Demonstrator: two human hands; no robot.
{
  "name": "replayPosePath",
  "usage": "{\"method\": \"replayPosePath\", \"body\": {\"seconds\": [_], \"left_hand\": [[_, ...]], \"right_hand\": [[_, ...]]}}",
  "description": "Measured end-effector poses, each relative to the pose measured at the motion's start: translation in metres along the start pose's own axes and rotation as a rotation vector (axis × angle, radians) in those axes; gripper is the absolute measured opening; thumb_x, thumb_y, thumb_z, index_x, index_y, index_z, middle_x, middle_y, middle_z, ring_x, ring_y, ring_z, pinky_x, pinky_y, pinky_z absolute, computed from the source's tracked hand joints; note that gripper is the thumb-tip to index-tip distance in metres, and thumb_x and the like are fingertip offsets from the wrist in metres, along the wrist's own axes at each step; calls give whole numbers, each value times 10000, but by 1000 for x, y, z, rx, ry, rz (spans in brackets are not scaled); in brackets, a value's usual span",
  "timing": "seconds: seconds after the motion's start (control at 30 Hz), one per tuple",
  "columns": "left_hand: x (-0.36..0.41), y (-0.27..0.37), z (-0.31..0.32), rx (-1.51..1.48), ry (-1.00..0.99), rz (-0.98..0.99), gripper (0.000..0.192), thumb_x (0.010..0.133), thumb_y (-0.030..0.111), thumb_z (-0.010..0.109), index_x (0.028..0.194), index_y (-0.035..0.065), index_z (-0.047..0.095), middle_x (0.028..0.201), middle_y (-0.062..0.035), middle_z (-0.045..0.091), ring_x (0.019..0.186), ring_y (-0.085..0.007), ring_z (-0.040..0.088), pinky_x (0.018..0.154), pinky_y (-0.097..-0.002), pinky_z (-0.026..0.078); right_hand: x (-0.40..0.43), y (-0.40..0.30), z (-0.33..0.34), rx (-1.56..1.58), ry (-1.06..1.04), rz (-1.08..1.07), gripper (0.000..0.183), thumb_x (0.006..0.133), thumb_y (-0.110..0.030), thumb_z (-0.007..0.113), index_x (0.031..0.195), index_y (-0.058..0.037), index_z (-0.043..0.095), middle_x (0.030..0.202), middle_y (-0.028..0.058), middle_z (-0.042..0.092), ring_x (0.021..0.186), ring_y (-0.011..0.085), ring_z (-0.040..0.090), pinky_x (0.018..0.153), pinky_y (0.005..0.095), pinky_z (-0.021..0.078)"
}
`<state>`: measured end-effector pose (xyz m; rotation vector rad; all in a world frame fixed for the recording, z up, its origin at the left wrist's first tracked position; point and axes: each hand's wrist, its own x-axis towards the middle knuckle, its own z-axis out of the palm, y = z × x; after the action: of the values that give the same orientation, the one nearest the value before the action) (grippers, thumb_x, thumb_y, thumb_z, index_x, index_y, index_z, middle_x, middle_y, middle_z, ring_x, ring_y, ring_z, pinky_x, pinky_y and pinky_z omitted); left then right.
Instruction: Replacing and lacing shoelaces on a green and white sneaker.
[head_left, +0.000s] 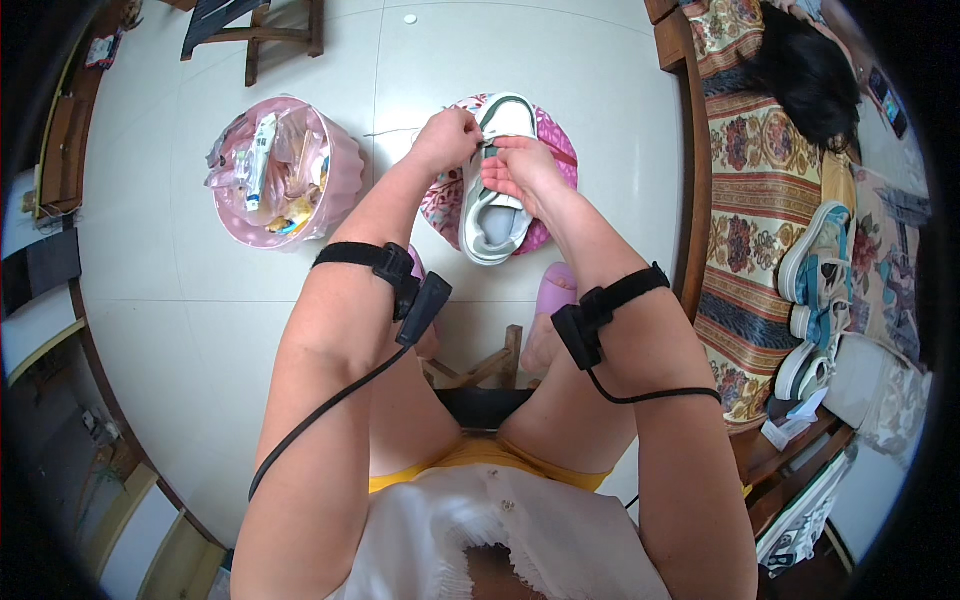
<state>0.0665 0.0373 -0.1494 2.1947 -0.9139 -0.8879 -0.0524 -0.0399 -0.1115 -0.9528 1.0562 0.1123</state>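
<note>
A white and dark-green sneaker (493, 225) lies on a round, floral pink cushioned seat (553, 142), its toe pointing away from me. My left hand (448, 139) is at the shoe's left side, just behind the toe, with its fingertips pinched together at the lacing. A thin white shoelace (391, 133) trails out left of that hand over the floor. Across the tongue and lacing area rests my right hand (519, 166), palm partly up. Its index finger and thumb reach the lowest eyelets; whether they pinch the lace is hidden.
To the left stands a pink waste bin (349, 169) with plastic wrappers inside. A wooden-framed bench (757, 270) with patterned fabric runs along the right, holding several sneakers (819, 259). Another person's dark hair (806, 75) and a phone (889, 103) show there. A folding stool (259, 34) stands ahead.
</note>
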Motion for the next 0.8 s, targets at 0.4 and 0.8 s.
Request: {"method": "replayPosePath", "body": {"seconds": [0.4, 0.8], "left_hand": [[-5, 12, 2, 215, 59, -25, 212, 755, 195, 572, 863, 25, 639, 811, -168, 628, 770, -298, 606, 707, -364, 473], [-7, 15, 5, 237, 0, -91, 183, 727, 192, 608, 805, 32, 652, 782, -149, 634, 741, -283, 613, 684, -367, 481]], "right_hand": [[-3, -2, 0, -26, -15, 4, 352, 863, 16, 361, 1215, 23, 363, 841, 140, 555, 673, 181, 584, 615, 276, 534], [-5, -4, 1, -258, 71, -60, 355, 826, 6, 387, 1175, -11, 450, 790, 134, 595, 581, 168, 594, 533, 268, 520]]}}
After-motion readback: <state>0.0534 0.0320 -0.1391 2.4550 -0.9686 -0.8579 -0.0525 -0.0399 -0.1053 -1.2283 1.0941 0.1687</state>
